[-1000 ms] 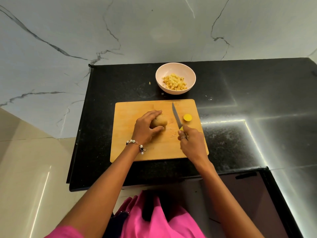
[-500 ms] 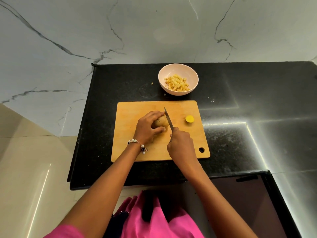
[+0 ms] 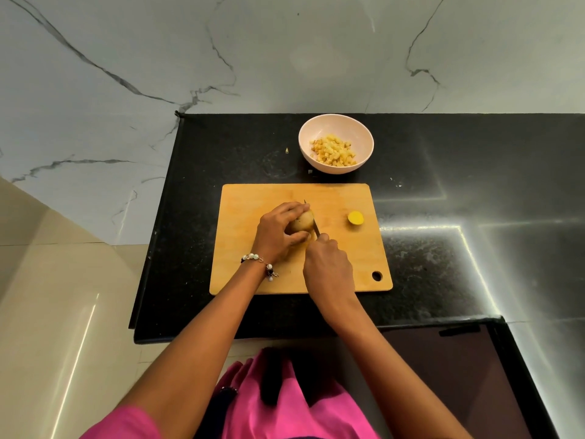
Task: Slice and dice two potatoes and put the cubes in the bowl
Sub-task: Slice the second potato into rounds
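**Second potato under the knife, first batch already in the bowl**

From the head view, the left hand (image 3: 278, 231) curls round a brown-skinned potato (image 3: 302, 221) on the rectangular wooden cutting board (image 3: 253, 274). The right hand (image 3: 327, 267) grips a thin steel-bladed knife (image 3: 313, 224), its edge laid against the potato's right end. A cut-off yellow end piece (image 3: 355, 217) lies apart to the right. Beyond the board, on the black stone bench (image 3: 443, 248), the pale round bowl (image 3: 305, 134) holds diced yellow cubes (image 3: 332, 150). I judge one potato finished; this one is barely started.
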A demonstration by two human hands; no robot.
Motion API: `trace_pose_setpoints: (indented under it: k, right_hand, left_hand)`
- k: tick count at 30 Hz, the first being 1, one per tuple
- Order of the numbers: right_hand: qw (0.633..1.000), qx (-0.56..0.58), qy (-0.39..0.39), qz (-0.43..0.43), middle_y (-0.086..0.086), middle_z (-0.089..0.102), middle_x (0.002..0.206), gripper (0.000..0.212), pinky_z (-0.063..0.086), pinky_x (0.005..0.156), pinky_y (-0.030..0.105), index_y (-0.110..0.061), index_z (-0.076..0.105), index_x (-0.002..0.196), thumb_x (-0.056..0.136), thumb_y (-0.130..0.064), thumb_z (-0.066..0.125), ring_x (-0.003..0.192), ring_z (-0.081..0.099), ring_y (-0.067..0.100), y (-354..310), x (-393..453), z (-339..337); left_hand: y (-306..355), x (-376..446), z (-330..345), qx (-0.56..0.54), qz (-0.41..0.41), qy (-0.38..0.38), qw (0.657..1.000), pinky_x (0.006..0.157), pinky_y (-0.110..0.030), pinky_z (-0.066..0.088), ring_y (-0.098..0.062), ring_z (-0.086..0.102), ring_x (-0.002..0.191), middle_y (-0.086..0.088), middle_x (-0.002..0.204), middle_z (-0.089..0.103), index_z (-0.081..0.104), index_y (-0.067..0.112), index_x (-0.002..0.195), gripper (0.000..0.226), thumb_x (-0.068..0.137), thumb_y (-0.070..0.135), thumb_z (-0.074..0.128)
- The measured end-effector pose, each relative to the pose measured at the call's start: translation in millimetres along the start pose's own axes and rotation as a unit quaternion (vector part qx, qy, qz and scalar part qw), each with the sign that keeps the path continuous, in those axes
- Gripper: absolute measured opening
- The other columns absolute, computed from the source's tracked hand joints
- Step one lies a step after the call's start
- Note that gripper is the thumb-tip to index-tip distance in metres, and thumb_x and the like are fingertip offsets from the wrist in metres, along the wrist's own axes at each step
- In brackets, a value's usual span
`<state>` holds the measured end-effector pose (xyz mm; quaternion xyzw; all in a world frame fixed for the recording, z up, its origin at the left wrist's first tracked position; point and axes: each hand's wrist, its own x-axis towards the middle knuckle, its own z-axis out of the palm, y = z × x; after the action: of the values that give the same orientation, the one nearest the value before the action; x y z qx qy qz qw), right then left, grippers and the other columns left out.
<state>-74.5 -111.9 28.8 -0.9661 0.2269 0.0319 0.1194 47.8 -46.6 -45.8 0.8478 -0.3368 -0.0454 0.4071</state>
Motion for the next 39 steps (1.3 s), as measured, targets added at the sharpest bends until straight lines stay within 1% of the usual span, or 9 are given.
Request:
trace_pose_setpoints:
  k: [4,8,10,15,19,25,29,33,39]
  right_hand:
    - [1.0,0.021,-0.012,-0.013,0.015,0.053,0.114,0.032,0.046,0.075,0.035,-0.002,0.049,0.12,0.1,-0.005,0.025,0.1,0.058,0.031,-0.5,12.5,4.0]
    - [1.0,-0.009,-0.02,-0.008,0.016,0.052,0.113,0.035,0.046,0.068,0.038,0.002,0.038,0.13,0.098,-0.002,0.024,0.093,0.062,0.034,10.8,-16.5,23.7]
    - [1.0,-0.021,-0.012,-0.009,0.016,0.052,0.112,0.041,0.044,0.062,0.038,0.005,0.031,0.137,0.097,-0.001,0.026,0.088,0.063,0.035,18.5,-26.0,35.0]
    - [0.999,-0.044,-0.012,-0.015,0.015,0.05,0.119,0.047,0.045,0.067,0.039,0.001,0.022,0.144,0.098,-0.005,0.026,0.093,0.061,0.034,33.2,-6.1,36.9]
    - [1.0,-0.015,-0.011,0.023,0.018,0.052,0.118,0.044,0.043,0.072,0.042,-0.002,0.031,0.139,0.095,-0.005,0.031,0.098,0.057,0.04,53.1,19.0,26.0]
    - [0.991,0.13,0.017,0.024,0.022,0.064,0.094,0.022,0.042,0.064,0.04,0.0,0.057,0.108,0.094,-0.009,0.044,0.085,0.058,0.04,59.4,31.7,9.6]
    - [0.985,0.169,0.03,-0.015,0.019,0.066,0.092,0.022,0.031,0.059,0.031,-0.004,0.059,0.11,0.096,-0.013,0.046,0.084,0.059,0.036,36.5,20.7,-2.8]
    - [0.99,0.141,0.027,0.0,0.016,0.064,0.1,0.024,0.03,0.061,0.03,-0.007,0.055,0.116,0.096,-0.012,0.043,0.089,0.058,0.033,22.7,15.7,-1.6]
    - [0.993,0.113,0.016,0.009,0.017,0.063,0.098,0.018,0.031,0.061,0.031,-0.007,0.053,0.109,0.095,-0.009,0.042,0.085,0.058,0.034,21.0,11.9,-1.5]
  left_hand:
    - [0.1,0.3,-0.6,0.007,0.005,0.0,1.0,0.096,-0.011,0.033,-0.017,0.056,0.113,-0.006,0.124,0.061,0.061,0.013,0.124,0.059,0.069,0.014,0.08]
    - [0.8,0.1,-2.7,-0.002,-0.007,-0.003,1.0,0.094,-0.001,0.027,-0.007,0.049,0.111,-0.003,0.126,0.06,0.06,0.015,0.125,0.061,0.068,0.018,0.081]
    - [0.1,0.9,-4.9,-0.007,-0.009,-0.005,1.0,0.092,0.003,0.024,-0.008,0.05,0.111,-0.003,0.125,0.06,0.061,0.014,0.125,0.062,0.067,0.017,0.082]
    - [1.9,0.3,-6.0,-0.011,-0.017,-0.007,1.0,0.091,0.004,0.025,-0.004,0.049,0.11,-0.001,0.125,0.06,0.06,0.015,0.125,0.063,0.067,0.018,0.083]
    - [2.7,-1.5,-6.6,-0.021,-0.015,-0.006,1.0,0.094,0.002,0.026,-0.003,0.05,0.111,-0.002,0.126,0.06,0.059,0.015,0.127,0.064,0.067,0.019,0.082]
    - [3.2,-1.8,-6.5,-0.022,-0.021,-0.001,1.0,0.099,-0.008,0.029,-0.004,0.048,0.115,-0.002,0.128,0.058,0.057,0.015,0.128,0.064,0.07,0.023,0.081]
    - [1.6,0.2,-5.3,-0.017,-0.018,-0.009,1.0,0.099,-0.012,0.032,-0.009,0.05,0.117,-0.003,0.129,0.058,0.057,0.014,0.128,0.063,0.07,0.023,0.08]
    - [0.3,0.2,-3.4,-0.01,-0.014,-0.011,1.0,0.097,-0.017,0.036,-0.015,0.051,0.118,-0.005,0.129,0.057,0.056,0.012,0.129,0.064,0.071,0.024,0.08]
    - [-1.5,-0.1,-1.4,-0.002,-0.02,-0.005,1.0,0.093,-0.012,0.034,-0.012,0.049,0.113,-0.004,0.126,0.055,0.054,0.016,0.131,0.066,0.071,0.026,0.08]
